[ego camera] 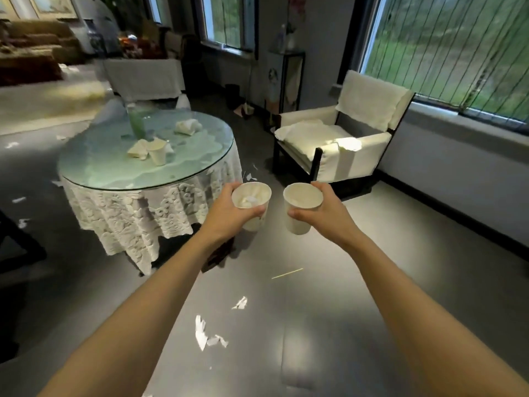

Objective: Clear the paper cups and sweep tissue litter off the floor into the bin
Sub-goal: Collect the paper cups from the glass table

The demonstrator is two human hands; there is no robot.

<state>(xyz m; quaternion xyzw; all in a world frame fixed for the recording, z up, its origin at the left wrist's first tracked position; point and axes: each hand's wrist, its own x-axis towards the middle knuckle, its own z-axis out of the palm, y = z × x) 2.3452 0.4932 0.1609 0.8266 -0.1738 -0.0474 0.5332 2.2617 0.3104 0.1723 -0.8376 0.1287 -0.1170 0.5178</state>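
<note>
Your left hand [226, 213] clasps the tissue-stuffed cup [254, 223], your right hand [323, 213] the second cup [299, 224], both upright; the likely bin [235, 96] stands well ahead.

Three paper cups [254, 223] [300, 222] [158, 154], two hands [226, 213] [323, 213], one table [120, 181], one armchair [357, 144].

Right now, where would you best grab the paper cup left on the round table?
Wrap the grip round the paper cup at its side wall, just below the rim, coming from the near side. It stands upright with its mouth up, and crumpled tissue lies close on its left.
</note>
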